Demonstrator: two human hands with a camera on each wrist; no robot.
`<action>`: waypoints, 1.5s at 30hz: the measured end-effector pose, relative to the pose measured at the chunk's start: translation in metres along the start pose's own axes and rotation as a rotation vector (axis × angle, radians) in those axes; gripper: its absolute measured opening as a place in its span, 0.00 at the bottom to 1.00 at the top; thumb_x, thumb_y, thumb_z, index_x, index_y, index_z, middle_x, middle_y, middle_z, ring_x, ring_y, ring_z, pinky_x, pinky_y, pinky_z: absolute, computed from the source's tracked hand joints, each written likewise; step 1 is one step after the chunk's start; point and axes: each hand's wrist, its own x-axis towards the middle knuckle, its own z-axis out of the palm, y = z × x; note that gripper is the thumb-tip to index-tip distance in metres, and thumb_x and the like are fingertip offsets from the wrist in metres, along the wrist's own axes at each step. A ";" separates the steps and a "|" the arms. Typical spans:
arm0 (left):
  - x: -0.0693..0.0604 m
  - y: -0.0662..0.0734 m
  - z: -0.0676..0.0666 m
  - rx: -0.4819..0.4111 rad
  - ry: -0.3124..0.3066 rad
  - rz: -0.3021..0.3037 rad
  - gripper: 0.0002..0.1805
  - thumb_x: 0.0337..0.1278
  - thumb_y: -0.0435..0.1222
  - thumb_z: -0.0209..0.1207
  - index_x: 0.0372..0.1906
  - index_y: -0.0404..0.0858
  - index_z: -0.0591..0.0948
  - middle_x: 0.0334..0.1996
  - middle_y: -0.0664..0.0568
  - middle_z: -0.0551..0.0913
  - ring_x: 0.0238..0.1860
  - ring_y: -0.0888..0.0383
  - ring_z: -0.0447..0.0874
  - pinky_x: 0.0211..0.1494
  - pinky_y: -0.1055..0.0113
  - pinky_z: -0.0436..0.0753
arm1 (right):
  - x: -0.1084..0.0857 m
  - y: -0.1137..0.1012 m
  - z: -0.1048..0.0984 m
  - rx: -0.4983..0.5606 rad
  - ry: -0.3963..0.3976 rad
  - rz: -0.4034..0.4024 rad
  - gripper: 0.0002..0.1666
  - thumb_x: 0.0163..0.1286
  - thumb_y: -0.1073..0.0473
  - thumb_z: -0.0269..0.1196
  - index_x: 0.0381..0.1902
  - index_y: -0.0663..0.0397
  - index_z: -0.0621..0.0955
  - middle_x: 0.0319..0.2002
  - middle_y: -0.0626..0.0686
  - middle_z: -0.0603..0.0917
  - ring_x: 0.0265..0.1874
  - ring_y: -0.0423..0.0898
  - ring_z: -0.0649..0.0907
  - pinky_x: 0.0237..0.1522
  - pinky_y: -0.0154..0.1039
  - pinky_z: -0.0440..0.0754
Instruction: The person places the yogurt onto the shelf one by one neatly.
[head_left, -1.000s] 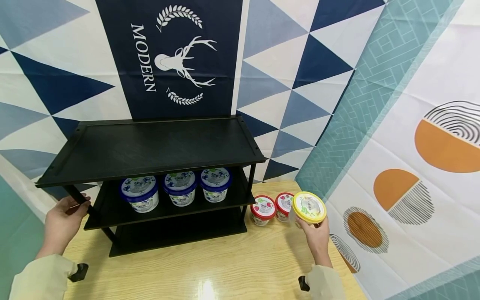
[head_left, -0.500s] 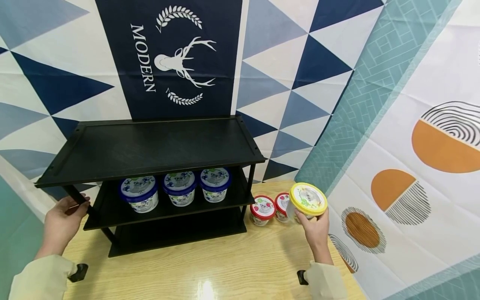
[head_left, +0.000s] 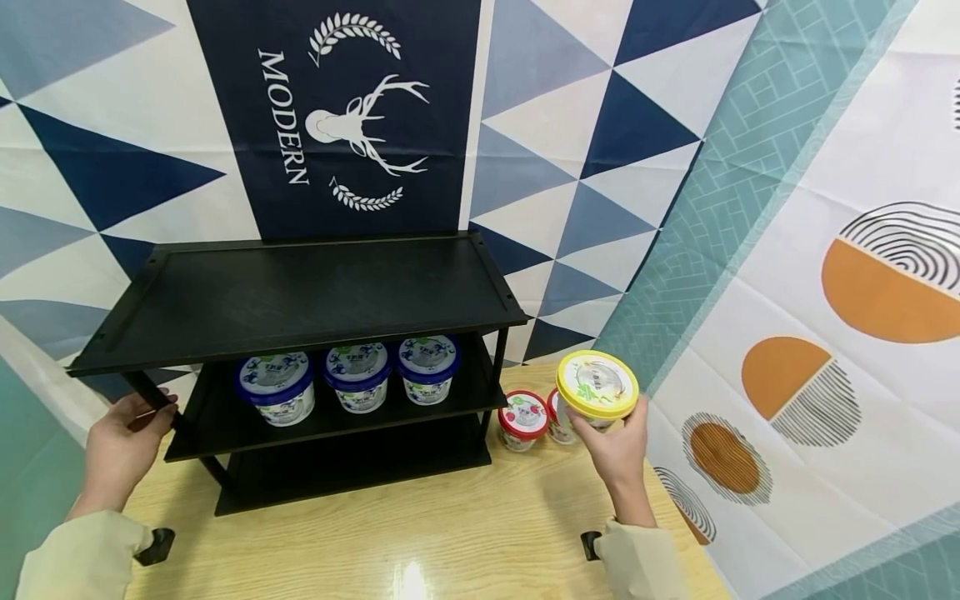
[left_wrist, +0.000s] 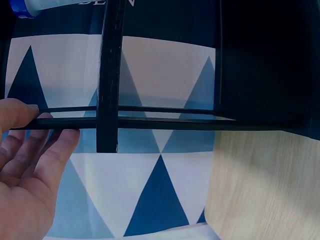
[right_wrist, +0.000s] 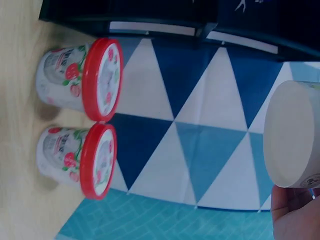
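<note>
A black three-tier shelf (head_left: 300, 292) stands on the wooden table, with three blue-lidded tubs (head_left: 357, 377) on its middle tier. The left hand (head_left: 123, 446) pinches a thin bar at the shelf's left end, thumb on one side and fingers on the other, as the left wrist view shows of that hand (left_wrist: 30, 165). In the right hand (head_left: 618, 454) is a yellow-lidded tub (head_left: 597, 385), held above the table; the right wrist view shows its pale base (right_wrist: 289, 135). Two red-lidded tubs (head_left: 524, 417) stand right of the shelf, one partly hidden behind the yellow-lidded tub.
Patterned cloth (head_left: 555, 167) hangs behind the shelf, and another with orange shapes (head_left: 795, 383) is at the right. The wooden table (head_left: 420, 517) extends in front of the shelf and under the red-lidded tubs.
The right hand has carried the yellow-lidded tub left and slightly up, now over part of the farther red-lidded tub. The left hand stays on the shelf.
</note>
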 end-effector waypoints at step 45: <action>0.000 0.002 0.001 0.001 0.014 0.015 0.18 0.66 0.41 0.51 0.51 0.32 0.75 0.29 0.87 0.67 0.31 0.92 0.66 0.28 0.88 0.72 | -0.002 -0.099 0.043 0.052 -0.021 -0.148 0.48 0.47 0.58 0.75 0.61 0.59 0.61 0.56 0.49 0.71 0.51 0.38 0.72 0.44 0.27 0.75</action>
